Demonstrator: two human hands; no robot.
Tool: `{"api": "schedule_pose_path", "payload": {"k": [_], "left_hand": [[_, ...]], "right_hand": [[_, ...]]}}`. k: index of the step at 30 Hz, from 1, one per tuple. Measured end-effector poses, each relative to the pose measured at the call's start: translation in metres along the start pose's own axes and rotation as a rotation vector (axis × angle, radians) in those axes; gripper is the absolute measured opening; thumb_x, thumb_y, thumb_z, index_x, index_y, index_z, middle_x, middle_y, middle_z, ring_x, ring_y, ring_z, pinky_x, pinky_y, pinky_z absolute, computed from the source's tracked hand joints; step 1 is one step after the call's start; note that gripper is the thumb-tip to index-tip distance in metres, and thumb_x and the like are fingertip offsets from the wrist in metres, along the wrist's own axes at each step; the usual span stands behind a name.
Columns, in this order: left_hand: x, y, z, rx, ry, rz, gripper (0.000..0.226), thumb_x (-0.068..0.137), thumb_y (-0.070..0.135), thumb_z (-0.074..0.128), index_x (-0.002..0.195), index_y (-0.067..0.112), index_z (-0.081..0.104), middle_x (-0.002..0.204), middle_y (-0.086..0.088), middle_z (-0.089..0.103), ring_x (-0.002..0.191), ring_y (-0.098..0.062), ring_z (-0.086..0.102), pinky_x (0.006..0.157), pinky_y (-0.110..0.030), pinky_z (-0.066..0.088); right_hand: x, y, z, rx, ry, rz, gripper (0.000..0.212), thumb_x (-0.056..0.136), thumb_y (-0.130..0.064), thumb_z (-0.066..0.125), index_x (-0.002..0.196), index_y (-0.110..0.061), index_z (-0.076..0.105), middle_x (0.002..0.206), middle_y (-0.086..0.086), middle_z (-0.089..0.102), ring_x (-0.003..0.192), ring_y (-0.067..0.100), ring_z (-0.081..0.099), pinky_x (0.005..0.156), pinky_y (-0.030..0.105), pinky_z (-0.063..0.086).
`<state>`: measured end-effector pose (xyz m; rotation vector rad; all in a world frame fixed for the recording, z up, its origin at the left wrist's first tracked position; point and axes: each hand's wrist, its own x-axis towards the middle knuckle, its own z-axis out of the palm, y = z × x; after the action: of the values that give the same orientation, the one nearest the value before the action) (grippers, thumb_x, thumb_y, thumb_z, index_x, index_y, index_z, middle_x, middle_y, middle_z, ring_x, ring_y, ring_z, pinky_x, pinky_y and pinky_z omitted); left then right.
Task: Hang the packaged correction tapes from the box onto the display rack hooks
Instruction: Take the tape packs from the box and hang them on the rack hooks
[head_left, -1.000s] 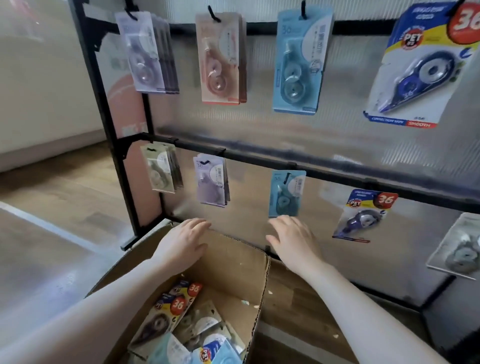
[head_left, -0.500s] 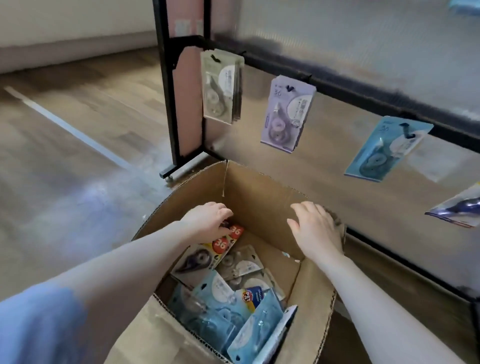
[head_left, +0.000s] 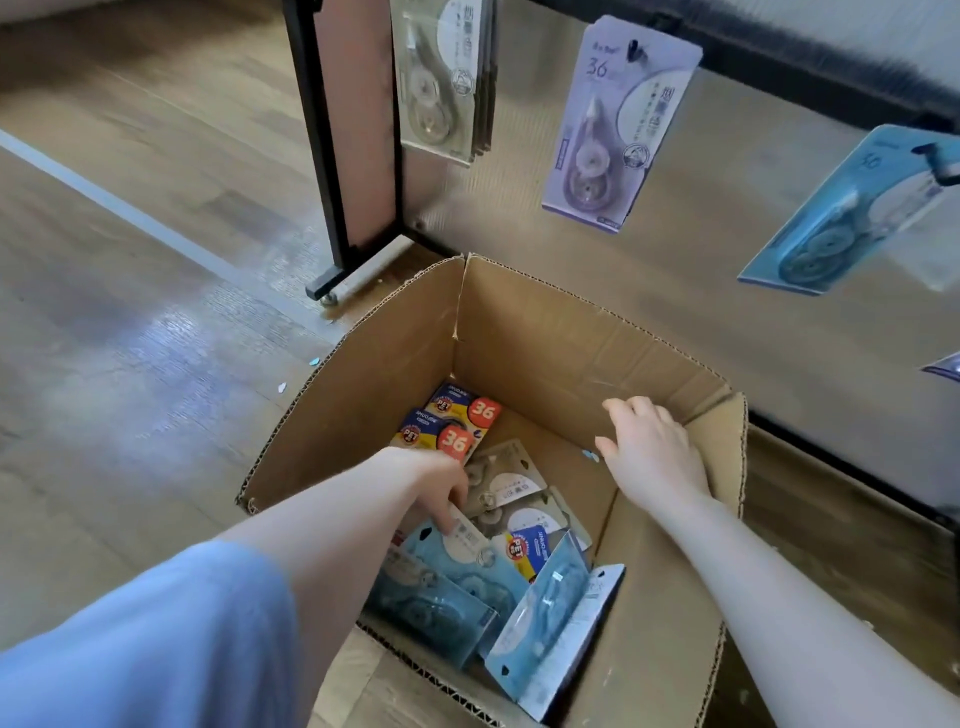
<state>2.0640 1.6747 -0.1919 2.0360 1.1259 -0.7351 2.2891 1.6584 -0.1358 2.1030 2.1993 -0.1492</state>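
An open cardboard box (head_left: 524, 332) stands on the floor below the display rack (head_left: 324, 156). Inside lie several packaged correction tapes: two yellow-and-blue "36" packs (head_left: 460, 423), beige packs (head_left: 511, 486) and light blue packs (head_left: 550, 618). My left hand (head_left: 441, 491) reaches down into the box, and its fingertips touch a pale pack (head_left: 470, 535); I see no grip on it. My right hand (head_left: 652, 452) hovers over the box's right side, fingers relaxed and holding nothing. On the rack's lower bar hang beige packs (head_left: 441, 88), a lilac pack (head_left: 618, 124) and a blue pack (head_left: 852, 218).
The rack's black foot (head_left: 324, 291) rests on the wooden floor just left of the box. A pale line (head_left: 130, 213) crosses the floor at the left. A translucent panel (head_left: 701, 291) backs the rack behind the box.
My view has tilted down from the rack to the box. My left hand has sunk deeper among the packs; my right hand has come in over the box's right side.
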Motion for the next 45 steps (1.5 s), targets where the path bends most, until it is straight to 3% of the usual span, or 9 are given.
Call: {"api": "schedule_pose_path", "payload": {"k": [7,12,15,19,26,31,34,38,45], "left_hand": [[0.009,0.007,0.005,0.042,-0.188,-0.075,0.047,0.082,0.016,0.069,0.125,0.011,0.052,0.123,-0.008,0.057,0.105,-0.022,0.057,0.074,-0.022,0.046],[0.002,-0.016,0.006,-0.161,-0.089,-0.123,0.026,0.08,0.019,0.07,0.105,0.018,0.061,0.106,-0.004,0.064,0.083,-0.014,0.061,0.063,-0.021,0.052],[-0.003,-0.029,0.004,-0.343,0.025,-0.146,0.02,0.08,0.018,0.069,0.099,0.023,0.063,0.105,-0.001,0.064,0.092,-0.015,0.064,0.077,-0.03,0.056],[-0.01,-0.034,0.001,-0.405,0.163,-0.131,0.015,0.084,0.017,0.065,0.098,0.017,0.063,0.101,0.001,0.063,0.094,-0.013,0.062,0.072,-0.021,0.053],[-0.016,-0.035,0.001,-0.481,0.227,-0.133,0.016,0.085,0.017,0.064,0.101,0.016,0.063,0.103,-0.002,0.063,0.094,-0.014,0.062,0.075,-0.024,0.054],[-0.019,-0.041,0.005,-0.516,0.305,-0.145,0.011,0.085,0.016,0.064,0.095,0.018,0.061,0.102,-0.003,0.061,0.09,-0.015,0.061,0.069,-0.023,0.051],[-0.02,-0.043,0.005,-0.543,0.351,-0.158,0.022,0.084,0.015,0.064,0.106,0.014,0.06,0.102,-0.002,0.06,0.093,-0.016,0.061,0.071,-0.026,0.052],[-0.02,-0.043,0.005,-0.569,0.395,-0.166,0.03,0.083,0.013,0.066,0.112,0.014,0.058,0.104,-0.003,0.059,0.093,-0.016,0.061,0.069,-0.025,0.051],[-0.023,-0.043,0.006,-0.567,0.404,-0.177,0.038,0.081,0.011,0.068,0.118,0.012,0.058,0.112,-0.004,0.058,0.098,-0.016,0.06,0.074,-0.026,0.055]], "right_hand": [[-0.006,0.002,0.014,-0.116,-0.342,-0.056,0.034,0.095,-0.024,0.048,0.128,-0.017,0.044,0.125,0.008,0.05,0.116,0.028,0.049,0.092,0.038,0.043],[-0.006,0.001,0.028,-0.213,-0.715,-0.065,0.04,0.086,-0.014,0.057,0.124,-0.02,0.05,0.127,0.005,0.053,0.113,0.026,0.052,0.091,0.034,0.046],[-0.006,-0.004,0.027,-0.256,-0.879,-0.078,0.047,0.079,-0.007,0.067,0.122,-0.017,0.055,0.123,0.005,0.055,0.108,0.024,0.055,0.091,0.033,0.048],[-0.017,-0.022,0.032,-0.308,-1.01,-0.141,0.042,0.085,-0.01,0.06,0.127,-0.009,0.053,0.125,0.008,0.054,0.105,0.024,0.054,0.09,0.033,0.046],[-0.023,-0.029,0.039,-0.158,-0.864,-0.251,0.023,0.08,-0.02,0.069,0.101,-0.013,0.07,0.099,0.001,0.065,0.088,0.018,0.06,0.067,0.024,0.045],[-0.006,-0.023,0.031,-0.003,-0.759,-0.174,0.019,0.079,-0.017,0.07,0.067,-0.021,0.055,0.087,0.002,0.061,0.08,0.018,0.057,0.062,0.022,0.042],[-0.001,-0.021,0.028,0.043,-0.664,-0.15,0.01,0.077,-0.016,0.069,0.08,-0.02,0.061,0.095,0.004,0.065,0.088,0.02,0.06,0.069,0.023,0.046],[-0.002,-0.017,0.031,0.042,-0.7,-0.114,0.034,0.071,-0.011,0.077,0.102,-0.018,0.067,0.102,0.002,0.063,0.097,0.019,0.06,0.077,0.025,0.05],[-0.009,-0.007,0.035,-0.08,-0.808,-0.049,0.028,0.074,-0.01,0.076,0.101,-0.014,0.068,0.103,0.003,0.063,0.087,0.017,0.055,0.073,0.023,0.043]]}}
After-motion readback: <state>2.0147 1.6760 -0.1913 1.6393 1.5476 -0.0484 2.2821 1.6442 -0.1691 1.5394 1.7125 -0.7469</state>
